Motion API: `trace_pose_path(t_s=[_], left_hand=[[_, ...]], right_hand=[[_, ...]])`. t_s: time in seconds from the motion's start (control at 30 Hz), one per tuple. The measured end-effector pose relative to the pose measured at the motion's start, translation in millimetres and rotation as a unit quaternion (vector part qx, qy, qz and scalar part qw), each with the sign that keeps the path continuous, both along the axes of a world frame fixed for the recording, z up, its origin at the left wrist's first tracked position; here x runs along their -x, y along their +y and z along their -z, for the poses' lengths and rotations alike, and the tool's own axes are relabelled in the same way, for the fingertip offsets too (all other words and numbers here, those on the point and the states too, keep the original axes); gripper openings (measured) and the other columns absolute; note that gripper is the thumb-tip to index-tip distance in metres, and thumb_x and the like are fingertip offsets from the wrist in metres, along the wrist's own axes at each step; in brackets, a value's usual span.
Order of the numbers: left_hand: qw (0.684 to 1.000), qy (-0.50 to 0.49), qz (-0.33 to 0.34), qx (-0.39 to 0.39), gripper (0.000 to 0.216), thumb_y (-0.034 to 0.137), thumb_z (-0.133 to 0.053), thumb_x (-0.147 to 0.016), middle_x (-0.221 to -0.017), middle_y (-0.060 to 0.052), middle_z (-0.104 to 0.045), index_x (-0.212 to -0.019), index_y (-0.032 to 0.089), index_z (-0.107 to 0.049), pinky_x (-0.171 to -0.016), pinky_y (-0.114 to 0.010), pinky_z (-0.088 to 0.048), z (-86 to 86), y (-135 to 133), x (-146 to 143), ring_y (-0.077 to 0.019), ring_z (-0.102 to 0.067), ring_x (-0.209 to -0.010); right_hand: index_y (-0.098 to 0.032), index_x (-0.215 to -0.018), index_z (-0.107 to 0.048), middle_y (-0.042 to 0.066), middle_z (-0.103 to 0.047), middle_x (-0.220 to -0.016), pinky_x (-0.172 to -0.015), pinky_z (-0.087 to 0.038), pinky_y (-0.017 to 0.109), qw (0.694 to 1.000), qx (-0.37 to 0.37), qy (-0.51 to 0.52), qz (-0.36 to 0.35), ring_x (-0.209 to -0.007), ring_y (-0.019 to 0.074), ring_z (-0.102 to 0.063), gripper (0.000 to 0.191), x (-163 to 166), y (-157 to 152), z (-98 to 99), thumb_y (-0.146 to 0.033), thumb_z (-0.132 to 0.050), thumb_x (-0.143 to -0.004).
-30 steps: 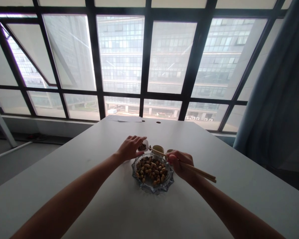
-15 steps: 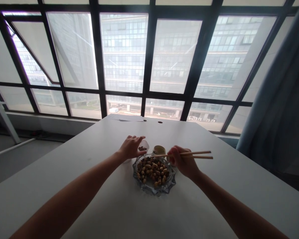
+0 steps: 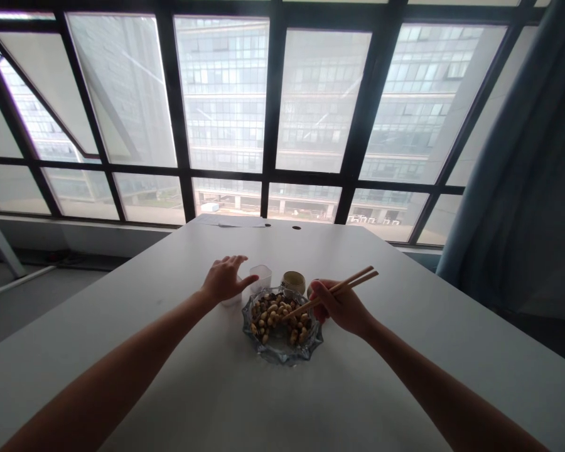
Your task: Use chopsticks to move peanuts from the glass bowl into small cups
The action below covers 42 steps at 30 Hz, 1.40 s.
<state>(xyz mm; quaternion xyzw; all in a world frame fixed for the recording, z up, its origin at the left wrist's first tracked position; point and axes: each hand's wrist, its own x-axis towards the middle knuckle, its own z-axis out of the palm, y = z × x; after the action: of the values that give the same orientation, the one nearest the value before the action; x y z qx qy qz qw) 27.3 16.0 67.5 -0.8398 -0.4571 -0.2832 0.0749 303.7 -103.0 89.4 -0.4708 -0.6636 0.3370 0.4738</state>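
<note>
Right hand point(image 3: 338, 306) clamps pale wooden chopsticks point(image 3: 301, 308), tips at brown peanuts point(image 3: 272, 310) in a scalloped clear-glass bowl point(image 3: 282, 356). Left hand point(image 3: 226, 279) spreads, thumb apart, near a translucent plastic cup point(image 3: 261, 275).

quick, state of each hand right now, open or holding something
Left hand: open, fingers spread, near a clear cup.
Right hand: closed, holding chopsticks.
</note>
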Motion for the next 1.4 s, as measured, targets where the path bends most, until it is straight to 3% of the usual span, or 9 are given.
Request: trace_pose_path(t_s=[0.17,0.37,0.8,0.93,1.03,1.1,1.2,1.3,1.4], left_hand=[[0.995,-0.092,-0.009,-0.024,0.055,0.066,-0.048,-0.089,-0.115,-0.013,-0.069,-0.117,0.019,-0.058,-0.089,-0.049,-0.053,29.7,-5.2,32.2,-0.0309,-0.067,-0.103],[0.990,-0.137,-0.008,-0.024,0.055,0.062,-0.056,-0.085,-0.122,-0.013,-0.067,-0.122,0.020,-0.054,-0.094,-0.047,-0.053,57.7,-3.5,36.2,-0.0304,-0.065,-0.110],[0.991,-0.126,-0.037,0.007,0.056,0.058,-0.061,-0.082,-0.123,-0.012,-0.067,-0.124,0.021,-0.054,-0.094,-0.046,-0.053,55.5,-10.9,33.6,-0.0313,-0.065,-0.110],[0.992,-0.124,-0.031,0.009,0.055,0.057,-0.060,-0.083,-0.124,-0.012,-0.066,-0.125,0.021,-0.054,-0.096,-0.046,-0.052,56.2,-10.4,33.8,-0.0307,-0.065,-0.111],[0.992,-0.125,-0.030,0.012,0.055,0.056,-0.061,-0.083,-0.124,-0.012,-0.066,-0.125,0.021,-0.054,-0.097,-0.045,-0.051,56.6,-10.2,34.0,-0.0305,-0.065,-0.112],[0.992,-0.126,-0.027,0.011,0.054,0.055,-0.061,-0.083,-0.124,-0.011,-0.067,-0.124,0.022,-0.055,-0.097,-0.045,-0.051,56.3,-10.7,34.0,-0.0301,-0.065,-0.112],[0.992,-0.124,-0.021,0.009,0.053,0.054,-0.060,-0.084,-0.124,-0.012,-0.066,-0.125,0.021,-0.054,-0.097,-0.045,-0.051,55.3,-11.6,34.0,-0.0299,-0.065,-0.111],[0.992,-0.123,-0.019,0.005,0.053,0.054,-0.060,-0.084,-0.124,-0.012,-0.067,-0.125,0.021,-0.053,-0.095,-0.046,-0.052,54.8,-12.0,34.5,-0.0299,-0.066,-0.110],[0.992,-0.123,-0.016,0.002,0.052,0.053,-0.061,-0.084,-0.123,-0.011,-0.067,-0.126,0.023,-0.053,-0.095,-0.045,-0.053,55.2,-11.7,34.9,-0.0295,-0.066,-0.110]], right_hand=[[-0.019,-0.065,-0.061,0.001,-0.061,-0.046,-0.036,-0.044,0.023,0.996,-0.061,0.036,0.045,-0.036,0.0126,-0.055,0.058,-5.7,0.9,-5.6,-0.074,-0.057,-0.081],[-0.018,-0.067,-0.065,0.002,-0.061,-0.047,-0.038,-0.044,0.023,0.992,-0.114,0.007,0.053,-0.038,0.0128,-0.056,0.053,-11.4,-2.0,-12.9,-0.066,-0.056,-0.087],[-0.020,-0.059,-0.051,0.000,-0.054,-0.054,-0.045,-0.039,0.024,0.956,-0.189,-0.210,-0.084,-0.045,0.0101,-0.047,0.050,-4.6,-10.6,-16.5,-0.051,-0.049,-0.097],[-0.019,-0.058,-0.056,0.001,-0.056,-0.051,-0.041,-0.040,0.024,0.975,-0.166,-0.135,-0.063,-0.042,0.0109,-0.049,0.052,0.0,-12.3,-14.0,-0.058,-0.052,-0.094],[-0.018,-0.062,-0.062,0.001,-0.059,-0.045,-0.036,-0.040,0.024,0.989,-0.133,0.021,0.057,-0.035,0.0126,-0.051,0.052,-0.4,-6.7,-12.9,-0.064,-0.057,-0.087],[-0.019,-0.061,-0.061,0.002,-0.058,-0.042,-0.031,-0.039,0.025,0.976,-0.100,0.137,0.138,-0.031,0.0130,-0.050,0.054,-2.0,-0.3,-13.2,-0.068,-0.060,-0.083],[-0.019,-0.058,-0.060,0.003,-0.058,-0.040,-0.028,-0.037,0.025,0.952,-0.048,0.246,0.176,-0.030,0.0138,-0.049,0.053,-4.2,9.0,-13.2,-0.067,-0.064,-0.079],[-0.019,-0.058,-0.059,0.003,-0.058,-0.040,-0.027,-0.037,0.026,0.950,-0.037,0.259,0.170,-0.030,0.0146,-0.049,0.051,-4.2,12.6,-11.4,-0.065,-0.065,-0.079],[-0.020,-0.060,-0.059,0.003,-0.058,-0.041,-0.028,-0.038,0.027,0.962,-0.081,0.197,0.169,-0.029,0.0149,-0.049,0.053,-3.8,7.2,-9.4,-0.066,-0.057,-0.085]])
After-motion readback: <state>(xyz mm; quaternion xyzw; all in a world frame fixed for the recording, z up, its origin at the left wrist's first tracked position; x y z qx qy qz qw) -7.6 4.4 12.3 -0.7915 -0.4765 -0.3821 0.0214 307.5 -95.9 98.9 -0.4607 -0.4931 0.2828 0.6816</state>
